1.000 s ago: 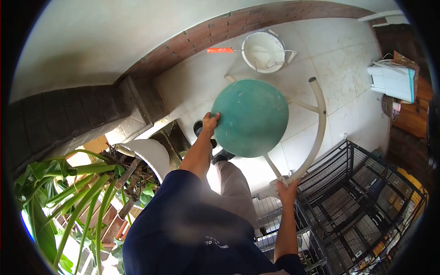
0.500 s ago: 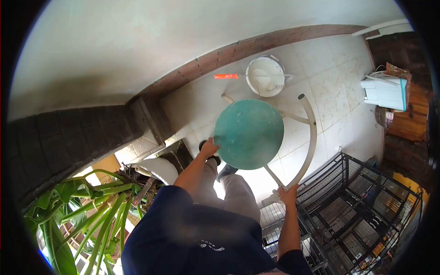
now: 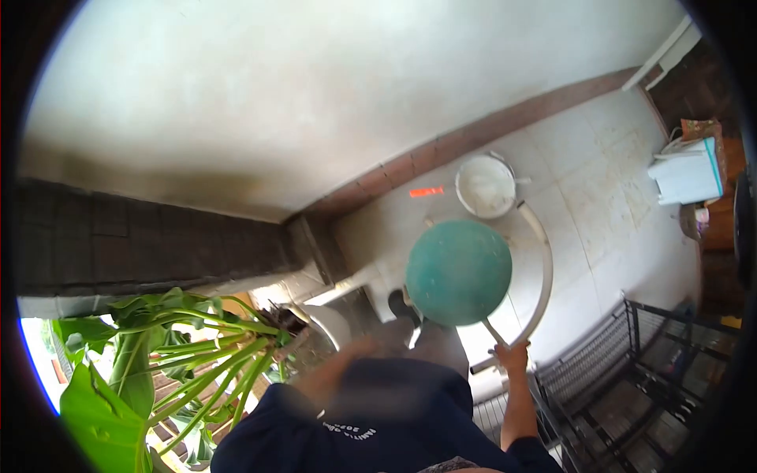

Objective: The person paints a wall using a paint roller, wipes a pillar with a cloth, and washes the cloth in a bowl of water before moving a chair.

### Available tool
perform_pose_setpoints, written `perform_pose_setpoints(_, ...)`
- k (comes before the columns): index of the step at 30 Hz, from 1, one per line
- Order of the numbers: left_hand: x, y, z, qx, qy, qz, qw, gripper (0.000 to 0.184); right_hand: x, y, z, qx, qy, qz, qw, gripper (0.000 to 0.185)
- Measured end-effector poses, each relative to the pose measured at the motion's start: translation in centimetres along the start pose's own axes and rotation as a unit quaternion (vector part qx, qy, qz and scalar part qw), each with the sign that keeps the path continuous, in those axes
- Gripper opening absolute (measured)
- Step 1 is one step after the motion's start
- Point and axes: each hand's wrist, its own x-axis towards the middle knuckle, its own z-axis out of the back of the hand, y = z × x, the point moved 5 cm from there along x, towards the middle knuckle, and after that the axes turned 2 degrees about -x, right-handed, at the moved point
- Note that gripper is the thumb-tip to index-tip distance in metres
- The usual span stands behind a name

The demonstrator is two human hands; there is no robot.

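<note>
A chair with a round green seat point(image 3: 459, 272) and a pale curved tube frame point(image 3: 546, 276) stands in front of my legs. My right hand point(image 3: 512, 356) is closed round the near end of the curved tube, where it meets a straighter bar. My left hand point(image 3: 378, 344) is drawn back near my lap, left of the seat and apart from it. Motion smears it, so its fingers do not show clearly. Past the seat, a white bucket point(image 3: 486, 187) holds something whitish, and an orange-handled tool point(image 3: 426, 191) lies beside or across its rim.
A black wire cage point(image 3: 631, 347) stands close on my right. Large leafy plants point(image 3: 189, 347) are at my left, near a dark brick ledge point(image 3: 142, 236). The pale wall point(image 3: 260, 102) runs behind the bucket. A white box-like object point(image 3: 688, 172) is at far right.
My left hand has let go of the seat's edge and pulled back toward my body. My right hand still grips the tube. The view has shifted, so everything sits lower and farther right.
</note>
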Motion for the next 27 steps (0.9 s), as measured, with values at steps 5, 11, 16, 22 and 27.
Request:
perform_pose_setpoints(5,-2.2,-4.6,5.5,0.036,-0.051,0.035,0.997,0.053,-0.8,0.9,1.7,-0.006,0.039,0.043,0.998,0.101)
perform_pose_setpoints(11,-3.8,-10.6,11.3,-0.084,-0.153,-0.017,0.985,0.043,-5.2,6.9,9.2,-0.032,0.166,0.163,0.972,0.042)
perform_pose_setpoints(16,-4.7,-20.2,17.5,-0.198,-0.093,-0.166,0.962,0.047,-7.9,19.8,9.4,0.218,0.057,0.328,0.918,0.026)
perform_pose_setpoints(22,-12.5,-30.9,31.3,-0.163,-0.317,-0.474,0.805,0.050,-16.6,38.6,10.8,0.456,0.045,0.482,0.747,0.025)
perform_pose_setpoints(27,-17.7,-32.3,38.3,-0.326,-0.261,-0.459,0.784,0.048,-23.9,51.0,15.1,0.448,0.073,0.564,0.690,0.027)
